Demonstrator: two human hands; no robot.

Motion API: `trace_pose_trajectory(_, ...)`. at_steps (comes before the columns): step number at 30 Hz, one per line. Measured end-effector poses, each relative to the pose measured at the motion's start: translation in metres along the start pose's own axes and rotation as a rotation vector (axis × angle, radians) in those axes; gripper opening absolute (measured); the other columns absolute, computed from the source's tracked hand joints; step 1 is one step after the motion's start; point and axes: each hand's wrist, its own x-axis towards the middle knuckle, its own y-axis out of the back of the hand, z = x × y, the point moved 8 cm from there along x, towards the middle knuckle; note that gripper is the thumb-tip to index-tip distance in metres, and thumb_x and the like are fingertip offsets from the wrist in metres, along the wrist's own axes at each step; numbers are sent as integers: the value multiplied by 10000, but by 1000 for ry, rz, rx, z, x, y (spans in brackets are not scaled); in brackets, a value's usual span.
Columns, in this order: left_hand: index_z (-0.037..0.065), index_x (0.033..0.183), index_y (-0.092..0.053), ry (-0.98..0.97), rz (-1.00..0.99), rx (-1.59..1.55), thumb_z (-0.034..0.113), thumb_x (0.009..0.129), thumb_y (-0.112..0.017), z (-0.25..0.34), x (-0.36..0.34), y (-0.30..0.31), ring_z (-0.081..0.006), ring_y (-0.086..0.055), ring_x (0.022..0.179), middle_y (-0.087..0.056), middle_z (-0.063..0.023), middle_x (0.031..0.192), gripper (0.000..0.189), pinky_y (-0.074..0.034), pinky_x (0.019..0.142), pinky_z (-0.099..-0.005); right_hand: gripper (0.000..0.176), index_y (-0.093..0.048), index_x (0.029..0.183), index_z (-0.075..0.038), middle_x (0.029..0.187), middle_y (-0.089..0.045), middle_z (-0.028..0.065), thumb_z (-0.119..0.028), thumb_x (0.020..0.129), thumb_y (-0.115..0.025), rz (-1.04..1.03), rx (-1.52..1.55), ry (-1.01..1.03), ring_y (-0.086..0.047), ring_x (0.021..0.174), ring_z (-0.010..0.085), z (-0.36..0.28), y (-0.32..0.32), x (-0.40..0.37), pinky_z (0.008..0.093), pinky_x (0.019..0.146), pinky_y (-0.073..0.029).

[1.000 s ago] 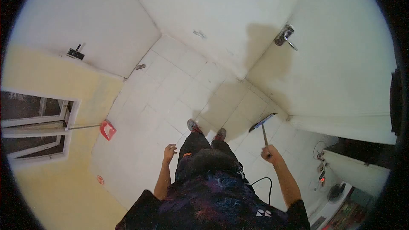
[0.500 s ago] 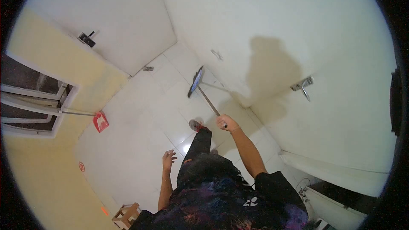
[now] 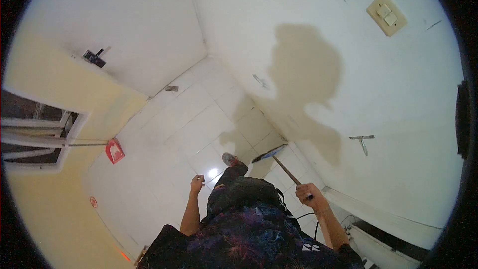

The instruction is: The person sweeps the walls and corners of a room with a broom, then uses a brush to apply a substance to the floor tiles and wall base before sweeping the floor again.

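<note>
My right hand [image 3: 309,196] is wrapped round the upper end of a broom's brown handle. The broom [image 3: 269,153] slants away from it, its blue head with dark bristles on the white floor tiles close to the right wall. My left hand [image 3: 197,183] hangs over the floor at my left side and holds nothing. Its fingers are loosely bent and partly apart. One shoe [image 3: 229,159] shows in front of my dark trousers, between the two hands.
A red dustpan [image 3: 114,150] with a long handle stands by the yellow wall on the left, near a window [image 3: 40,132]. A small grey piece [image 3: 172,88] lies by the door. A wall-mounted T-shaped metal fitting [image 3: 363,143] and a light switch [image 3: 387,14] are on the right.
My right hand has moved right and back towards me with the broom. The broom head has swung from the far floor to nearer me and rightward. My left hand's fingers are more bent.
</note>
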Motion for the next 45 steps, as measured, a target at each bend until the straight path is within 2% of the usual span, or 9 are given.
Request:
trace_pose_trajectory(10, -12, 1059, -600, -10, -35, 11, 324, 865, -596, 58, 27, 25, -199, -657, 750, -665, -167, 876, 388, -562, 580, -290, 160, -484, 751, -21, 546, -463, 42, -122, 816, -591, -101, -519, 137, -431, 420, 135, -5, -125, 255, 248, 425, -357)
trace_pose_trajectory(12, -21, 1060, -595, 21, -42, -3, 323, 866, -593, 61, 33, 26, -206, -658, 754, -662, -177, 887, 395, -563, 578, -295, 185, -482, 730, -31, 559, -471, 39, -144, 831, -588, -621, -1226, 772, -445, 427, 141, -13, -172, 267, 260, 428, -372)
trace_pose_trajectory(16, -30, 1046, -593, -1, -75, -13, 301, 867, -592, 43, 62, 28, -217, -662, 763, -658, -189, 900, 376, -564, 574, -302, 199, -481, 715, -69, 580, -469, 13, -158, 860, -585, -371, -669, 135, -452, 445, 131, -13, -127, 246, 280, 408, -359)
trace_pose_trajectory(25, -2, 1038, -614, -104, -99, -56, 274, 865, -580, 28, 95, -3, -196, -659, 723, -674, -154, 858, 328, -559, 587, -290, 293, -365, 646, -148, 491, -346, -58, -108, 900, -504, 249, -369, -115, -293, 344, 56, -11, -60, 38, 233, 316, -227)
trace_pose_trajectory(29, -12, 1046, -606, -14, -89, -4, 271, 865, -573, 34, 84, -4, -193, -659, 732, -671, -155, 850, 337, -561, 586, -303, 253, -408, 652, -108, 498, -348, -48, -99, 875, -526, -133, -714, 372, -333, 367, 67, -25, -102, 95, 231, 351, -254)
trace_pose_trajectory(32, -10, 1072, -591, 43, -44, -107, 286, 865, -575, 46, 69, 6, -200, -659, 733, -669, -151, 894, 362, -556, 585, -308, 198, -455, 651, -95, 520, -376, -7, -98, 816, -563, -128, -414, -35, -371, 418, 132, -22, -104, 225, 254, 422, -319)
trace_pose_trajectory(34, -13, 1077, -587, 50, -15, -186, 291, 865, -579, 58, 57, 19, -209, -660, 742, -665, -152, 918, 370, -555, 587, -307, 194, -454, 636, -95, 514, -388, 0, -111, 782, -580, -625, -1061, 475, -363, 403, 140, -22, -194, 278, 268, 395, -300)
trace_pose_trajectory(35, -16, 1076, -585, 42, 1, -229, 292, 866, -581, 60, 52, 26, -213, -660, 747, -662, -154, 927, 373, -555, 587, -307, 196, -457, 622, -100, 510, -391, 4, -114, 774, -581, -394, -686, -41, -371, 402, 137, -6, -189, 321, 267, 387, -293)
trace_pose_trajectory(45, -54, 1051, -594, 184, 86, -95, 266, 869, -586, -6, 31, 61, -203, -657, 750, -659, -151, 855, 368, -573, 545, -302, 240, -475, 703, -82, 504, -399, 2, -246, 838, -588, 0, -1304, -64, -383, 390, 142, -76, -185, 335, 294, 363, -296)
